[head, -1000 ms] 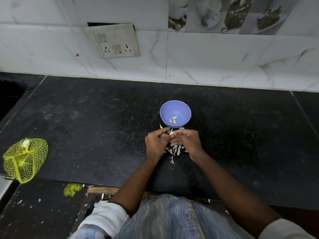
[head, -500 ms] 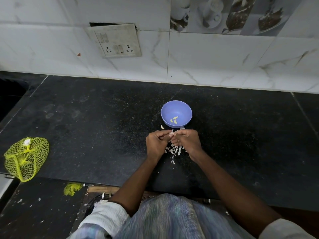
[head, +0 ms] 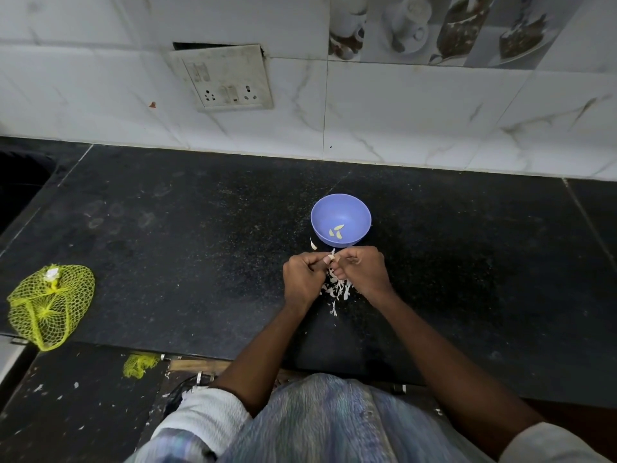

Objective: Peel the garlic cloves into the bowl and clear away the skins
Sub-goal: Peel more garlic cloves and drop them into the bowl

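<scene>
Black counter (head: pixel 167 262) holds blue bowl (head: pixel 320 208) with peeled cloves (head: pixel 336 231).

This is a home kitchen. A black speckled stone counter (head: pixel 200 245) runs along a wall of white marble-look tiles (head: pixel 434 105), some printed with cups and desserts (head: pixel 434 25). A worn socket plate (head: pixel 227 78) sits above the counter's back edge.
</scene>
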